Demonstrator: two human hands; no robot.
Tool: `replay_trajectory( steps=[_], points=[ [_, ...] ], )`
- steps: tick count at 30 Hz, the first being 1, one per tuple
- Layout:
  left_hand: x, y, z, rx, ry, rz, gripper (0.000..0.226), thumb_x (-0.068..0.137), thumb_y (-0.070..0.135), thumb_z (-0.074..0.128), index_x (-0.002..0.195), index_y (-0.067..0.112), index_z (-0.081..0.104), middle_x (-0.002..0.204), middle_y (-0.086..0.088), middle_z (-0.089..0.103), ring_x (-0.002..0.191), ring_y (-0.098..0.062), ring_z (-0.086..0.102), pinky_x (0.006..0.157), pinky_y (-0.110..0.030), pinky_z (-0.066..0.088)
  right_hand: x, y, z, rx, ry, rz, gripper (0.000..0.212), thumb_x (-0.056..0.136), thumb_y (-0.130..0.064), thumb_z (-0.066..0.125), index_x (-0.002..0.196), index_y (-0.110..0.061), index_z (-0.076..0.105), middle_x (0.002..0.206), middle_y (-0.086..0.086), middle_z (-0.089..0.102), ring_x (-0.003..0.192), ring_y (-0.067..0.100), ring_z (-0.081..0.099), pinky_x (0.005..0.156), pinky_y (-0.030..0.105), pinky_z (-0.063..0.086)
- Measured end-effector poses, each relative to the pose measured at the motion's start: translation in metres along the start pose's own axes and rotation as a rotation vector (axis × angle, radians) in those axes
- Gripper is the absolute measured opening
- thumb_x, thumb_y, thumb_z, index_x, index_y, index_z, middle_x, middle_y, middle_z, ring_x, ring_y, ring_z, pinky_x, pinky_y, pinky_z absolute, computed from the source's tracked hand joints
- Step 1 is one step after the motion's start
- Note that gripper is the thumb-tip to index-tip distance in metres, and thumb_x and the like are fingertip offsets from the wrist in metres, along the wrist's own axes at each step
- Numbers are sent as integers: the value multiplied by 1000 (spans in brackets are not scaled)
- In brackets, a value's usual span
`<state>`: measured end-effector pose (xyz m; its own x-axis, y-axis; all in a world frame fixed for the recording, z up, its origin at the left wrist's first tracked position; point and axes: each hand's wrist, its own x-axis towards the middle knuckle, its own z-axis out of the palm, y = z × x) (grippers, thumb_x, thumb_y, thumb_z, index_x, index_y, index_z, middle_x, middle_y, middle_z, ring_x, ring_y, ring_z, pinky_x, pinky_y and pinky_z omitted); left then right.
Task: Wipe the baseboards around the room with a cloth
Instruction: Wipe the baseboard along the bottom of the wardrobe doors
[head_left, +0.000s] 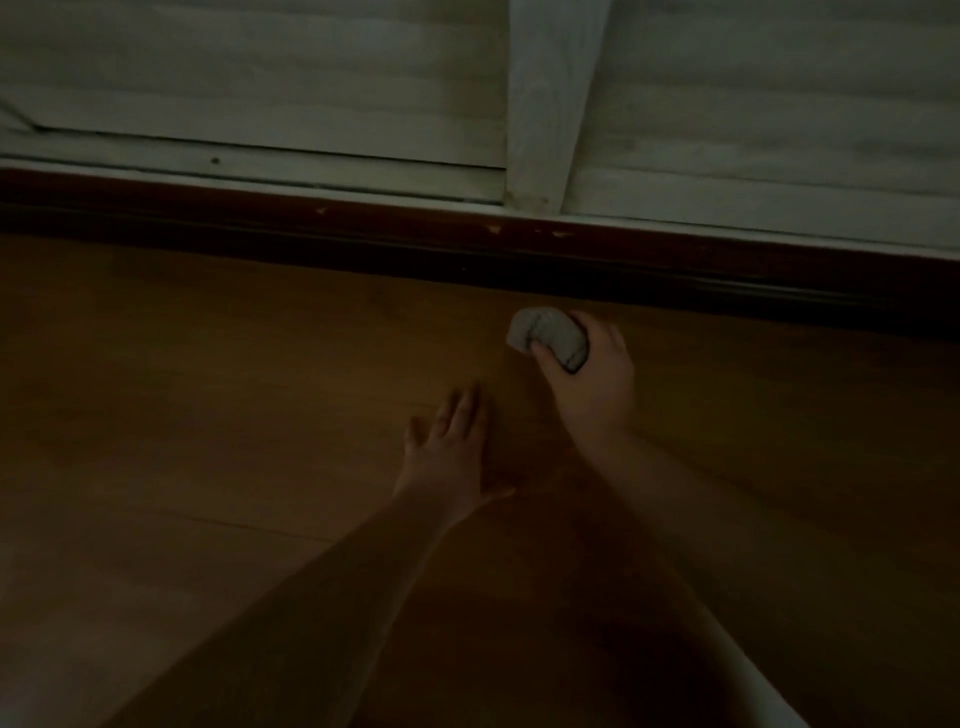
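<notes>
A dark reddish-brown baseboard (363, 228) runs across the dim view from left to right, with small chips in its top edge. My right hand (597, 384) grips a bunched grey cloth (550, 338), thumb curled over it, just in front of the baseboard and a little short of touching it. My left hand (452, 452) rests flat on the wooden floor (208, 415) with straight fingers, to the left of the right hand and nearer to me.
Above the baseboard stand pale slatted panels (260, 78) with a pale upright post (545, 104) between two of them. The lighting is very low.
</notes>
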<state>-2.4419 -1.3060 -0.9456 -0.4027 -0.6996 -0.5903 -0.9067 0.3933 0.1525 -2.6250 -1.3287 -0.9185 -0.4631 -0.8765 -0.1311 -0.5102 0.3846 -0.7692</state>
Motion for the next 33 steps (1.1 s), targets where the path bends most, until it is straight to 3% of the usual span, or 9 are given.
replay_trajectory(
  steps=[3,7,9,12,19,27,33],
  points=[
    [8,-11,12,62,66,8,119,76,84,44,155,23,-19,161,5,-30,150,-16,-20,117,-63,6,12,5,21,-3,-1,5,49,86,-36,72,127,-15,58,122,4,56,108,16,55,83,22,39],
    [7,-21,30,93,147,-12,120,68,94,5,155,14,-20,161,-2,-30,147,-14,-24,120,-56,-1,22,-6,57,37,-29,-40,47,85,-32,74,124,-13,59,121,5,56,108,17,55,85,22,41],
    [4,-28,34,105,171,-4,119,70,93,-4,155,12,-19,162,-4,-29,150,-17,-22,122,-50,-4,29,-19,75,69,-14,-51,43,84,-32,74,119,-12,59,119,5,56,105,17,56,83,24,43],
    [0,-43,35,96,184,-18,118,71,93,-3,156,13,-19,162,-5,-28,150,-20,-23,124,-46,-4,42,-38,98,54,7,-42,39,84,-30,74,113,-9,57,116,7,55,101,19,58,81,30,50],
    [-9,-61,30,105,154,-22,108,78,91,17,154,26,-25,159,4,-34,150,-21,-22,118,-58,5,52,-44,113,51,-2,8,35,85,-27,72,111,-10,55,118,8,53,102,22,58,85,35,52],
    [-16,-50,26,183,189,-106,94,81,85,3,158,32,-7,167,2,-9,153,-32,-4,113,-62,16,56,6,60,46,68,3,32,87,-27,70,111,-12,55,116,7,53,102,20,56,85,32,50],
    [-9,-34,17,195,121,-30,99,73,87,-6,156,33,-13,165,3,-19,153,-26,-12,117,-59,13,59,46,1,-11,100,-14,32,88,-26,70,113,-11,55,115,9,53,100,19,54,82,28,47]
  ],
)
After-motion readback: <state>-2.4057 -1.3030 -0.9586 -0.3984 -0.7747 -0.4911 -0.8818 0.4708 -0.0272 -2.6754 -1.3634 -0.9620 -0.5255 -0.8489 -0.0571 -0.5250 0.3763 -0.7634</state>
